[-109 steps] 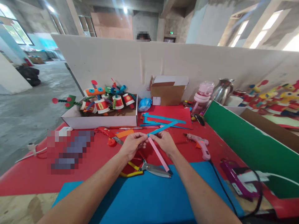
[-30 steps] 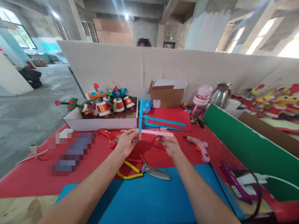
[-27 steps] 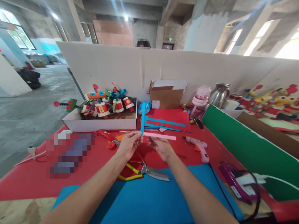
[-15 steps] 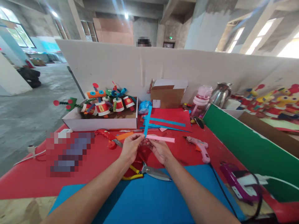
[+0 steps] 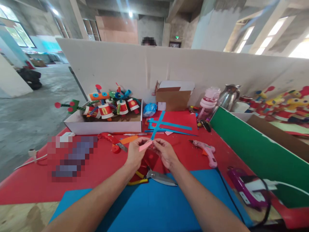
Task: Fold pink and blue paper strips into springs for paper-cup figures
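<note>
Above the red tabletop, my left hand [image 5: 135, 153] and my right hand [image 5: 166, 152] meet, fingers pinched together on two joined paper strips. The blue paper strip [image 5: 158, 125] points away from me, up and to the right. Across the fingers of my left hand lies the pink paper strip [image 5: 145, 146], slanting down to the left. The right fingertips pinch the place where the strips meet; the exact fold is hidden by fingers. Just below the hands are shears [image 5: 160, 178] with yellow handles, partly behind my left forearm.
A white box [image 5: 103, 127] of paper-cup figures stands at back left. Blue strips lie on red card [image 5: 178, 117] ahead. To the right are a pink glue gun [image 5: 205, 151] with a cord, a purple device [image 5: 248, 190] and a green-sided box [image 5: 256, 154]. Blue card [image 5: 149, 206] lies in front.
The pink strip has swung from pointing right to lying leftward over my left hand. The blue strip's far end has tilted to the right. Both hands stay close together.
</note>
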The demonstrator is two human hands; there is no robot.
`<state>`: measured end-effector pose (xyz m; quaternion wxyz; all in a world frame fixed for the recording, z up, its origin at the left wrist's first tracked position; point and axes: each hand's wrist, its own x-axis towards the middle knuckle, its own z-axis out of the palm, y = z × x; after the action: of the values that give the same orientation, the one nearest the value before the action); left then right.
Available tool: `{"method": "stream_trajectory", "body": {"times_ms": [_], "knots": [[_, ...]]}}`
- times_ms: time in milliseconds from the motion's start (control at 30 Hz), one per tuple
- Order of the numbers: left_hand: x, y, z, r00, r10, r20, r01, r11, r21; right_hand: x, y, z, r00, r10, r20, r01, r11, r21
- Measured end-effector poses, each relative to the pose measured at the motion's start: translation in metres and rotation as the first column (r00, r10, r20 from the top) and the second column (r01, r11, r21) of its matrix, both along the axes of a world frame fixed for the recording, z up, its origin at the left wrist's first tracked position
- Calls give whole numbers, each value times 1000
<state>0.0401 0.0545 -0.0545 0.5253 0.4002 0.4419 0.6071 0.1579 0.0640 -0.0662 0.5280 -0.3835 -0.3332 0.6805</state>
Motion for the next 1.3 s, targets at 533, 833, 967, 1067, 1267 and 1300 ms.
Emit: {"method": "stream_trajectory", "body": {"times_ms": [533, 833, 967, 1067, 1267, 1300], "knots": [[6, 2, -6, 994, 44, 102, -34, 995, -92, -1, 0, -1, 970, -166, 181, 138, 978, 154], [2, 2, -8, 996, -86, -33, 80, 987, -140, 1, 1, -3, 937, -235, 260, 174, 956, 237], [2, 1, -7, 999, -41, -9, 40, 992, -117, 1, 0, 0, 940, -197, 280, 121, 956, 268], [1, 1, -4, 1000, -21, -14, 19, 991, -136, 3, 1, 1, 966, -153, 211, 106, 970, 220], [3, -5, 5, 992, -46, -118, 29, 990, -136, 6, 1, -1, 969, -104, 222, 56, 975, 214], [3, -6, 7, 988, -47, -145, 26, 990, -139, 7, 0, -1, 964, -114, 240, 60, 973, 222]]}}
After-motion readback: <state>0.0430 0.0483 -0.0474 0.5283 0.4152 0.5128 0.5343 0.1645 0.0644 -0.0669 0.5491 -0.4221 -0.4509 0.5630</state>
